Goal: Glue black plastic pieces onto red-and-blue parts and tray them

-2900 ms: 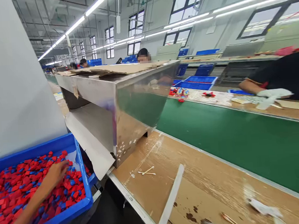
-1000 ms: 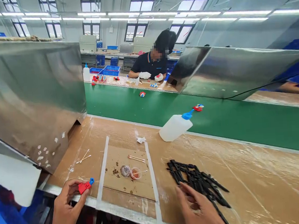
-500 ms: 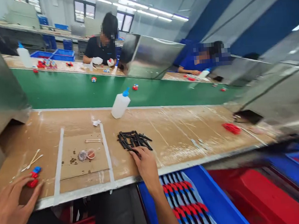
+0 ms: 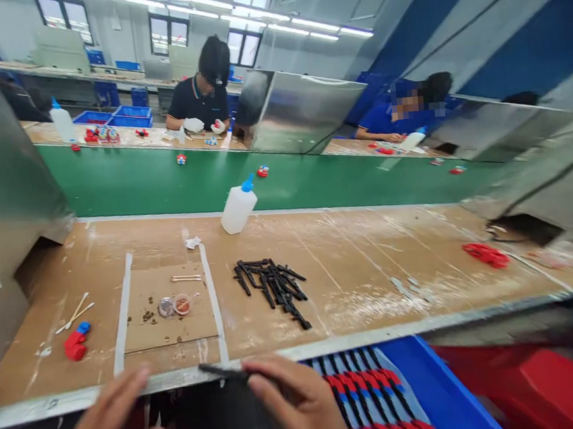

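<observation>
The fingers of the right hand point(image 4: 301, 402) were closed on a black rod point(image 4: 222, 373), which pointed left across the near edge of the tabletop point(image 4: 349, 249). The left hand point(image 4: 105, 427), blurred, had its fingers parted and bent, with nothing visible between them. Nearest to it on the tabletop lay a red-and-blue piece point(image 4: 76, 343), its blue end away from the hand. Just beyond that were two crossed swabs point(image 4: 75, 313).

Between two white strips point(image 4: 123, 313) lay a spotted board point(image 4: 141, 331) with two small round pots point(image 4: 182, 305) side by side, the right one holding something reddish, and a pair of swabs behind them. Right of the board, a loose pile of black rods point(image 4: 275, 285) spread over the tabletop. Below the edge, a blue bin point(image 4: 446, 387) held rows of black rods with red and blue parts on them.

Farther off, a white bottle point(image 4: 239, 208) with a blue cap stood before the green belt point(image 4: 135, 183), and red pieces point(image 4: 485, 255) lay far right. Across the belt, one person point(image 4: 198, 102) wore white gloves; another, in blue point(image 4: 383, 117), sat farther right.
</observation>
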A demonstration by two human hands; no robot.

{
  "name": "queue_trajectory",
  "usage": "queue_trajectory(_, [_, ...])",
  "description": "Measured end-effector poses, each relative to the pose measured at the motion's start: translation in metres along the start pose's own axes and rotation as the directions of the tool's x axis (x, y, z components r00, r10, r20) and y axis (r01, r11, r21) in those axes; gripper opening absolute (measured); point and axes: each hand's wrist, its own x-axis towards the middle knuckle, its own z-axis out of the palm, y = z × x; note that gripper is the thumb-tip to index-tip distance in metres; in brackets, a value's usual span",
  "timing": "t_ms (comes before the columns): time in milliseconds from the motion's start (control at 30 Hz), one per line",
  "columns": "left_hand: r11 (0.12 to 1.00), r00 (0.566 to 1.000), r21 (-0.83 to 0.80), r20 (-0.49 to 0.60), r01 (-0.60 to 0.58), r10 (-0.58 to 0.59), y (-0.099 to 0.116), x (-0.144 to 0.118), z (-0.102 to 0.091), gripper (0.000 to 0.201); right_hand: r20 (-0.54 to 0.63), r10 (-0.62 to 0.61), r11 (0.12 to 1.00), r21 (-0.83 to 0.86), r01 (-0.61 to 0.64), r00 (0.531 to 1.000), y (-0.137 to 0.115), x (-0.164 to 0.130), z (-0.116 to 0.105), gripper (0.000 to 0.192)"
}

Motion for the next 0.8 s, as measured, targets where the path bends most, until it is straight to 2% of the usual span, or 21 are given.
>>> queue_trajectory(67, [0.977, 0.968, -0.025, 0.130, -0.214, 0.215, 0.026, 0.010, 0.016, 0.046, 0.157, -0.043, 0.997, 0.074, 0.031, 0.987, -0.009, 0.002, 0.022, 0.016])
queue_trajectory(167, [0.962, 0.962, -0.148, 0.114, -0.229, 0.247, 0.041, 0.022, 0.028, 0.028, 0.248, -0.008, 0.988, 0.155, -0.031, 0.969, -0.009, 0.007, 0.051, 0.015])
queue_trajectory(300, [0.962, 0.976, -0.220, 0.109, -0.160, 0.187, 0.035, 0.021, 0.024, 0.023, 0.371, 0.134, 0.949, 0.218, -0.227, 0.919, 0.002, 0.015, 0.073, 0.022])
queue_trajectory(367, [0.970, 0.986, -0.228, 0.115, -0.090, 0.118, 0.029, 0.017, 0.022, 0.022, 0.312, 0.196, 0.945, 0.191, -0.264, 0.929, 0.010, 0.025, 0.076, 0.028])
queue_trajectory(467, [0.969, 0.990, -0.239, 0.134, 0.063, -0.032, 0.019, 0.013, 0.025, 0.021, -0.033, 0.263, 0.963, 0.062, -0.261, 0.964, 0.025, 0.050, 0.076, 0.044])
queue_trajectory(533, [0.952, 0.983, -0.268, 0.146, 0.144, -0.108, 0.013, 0.013, 0.029, 0.022, -0.177, 0.217, 0.973, -0.047, -0.228, 0.960, 0.033, 0.069, 0.076, 0.050])
queue_trajectory(667, [0.918, 0.963, -0.316, 0.199, 0.238, -0.181, 0.005, 0.013, 0.036, 0.027, -0.120, 0.091, 0.991, -0.089, -0.102, 0.989, 0.037, 0.093, 0.082, 0.045])
queue_trajectory(800, [0.906, 0.942, -0.309, 0.257, 0.291, -0.215, 0.005, 0.010, 0.038, 0.028, -0.054, 0.012, 0.998, -0.068, -0.016, 0.998, 0.030, 0.096, 0.091, 0.032])
